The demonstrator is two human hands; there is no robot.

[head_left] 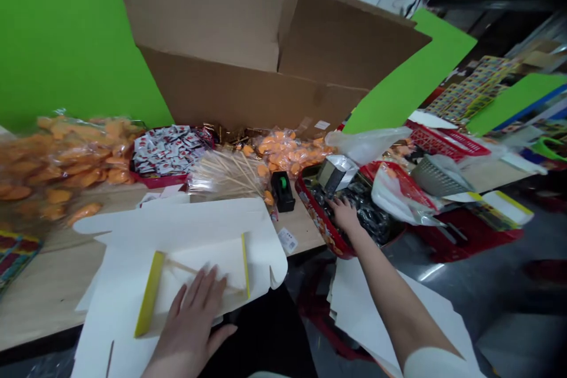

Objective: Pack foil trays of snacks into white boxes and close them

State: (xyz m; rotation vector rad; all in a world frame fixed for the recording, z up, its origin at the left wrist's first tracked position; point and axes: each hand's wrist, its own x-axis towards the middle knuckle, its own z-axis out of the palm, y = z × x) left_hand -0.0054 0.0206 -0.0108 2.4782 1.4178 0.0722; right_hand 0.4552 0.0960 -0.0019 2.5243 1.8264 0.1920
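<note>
While the left hand (199,307) rests palm down on the white box (228,250), fingers a little spread and gripping nothing that shows, the right hand (343,215) reaches into the red tin (316,212) among black packets (372,218). Its fingers are partly spread; whether they have hold of a packet cannot be told. The box lies opened out on the worktop (44,307), a thin pale stick (181,266) inside. Picking from the tin seems the step in hand; bringing anything out would call for a secure pinch and a lift clear of the rim and the grey carton (332,175) close by. Between tin and box, a tape dispenser (282,191) narrows the way. Box flaps overhang the worktop's front edge; bare wood shows left of them.
</note>
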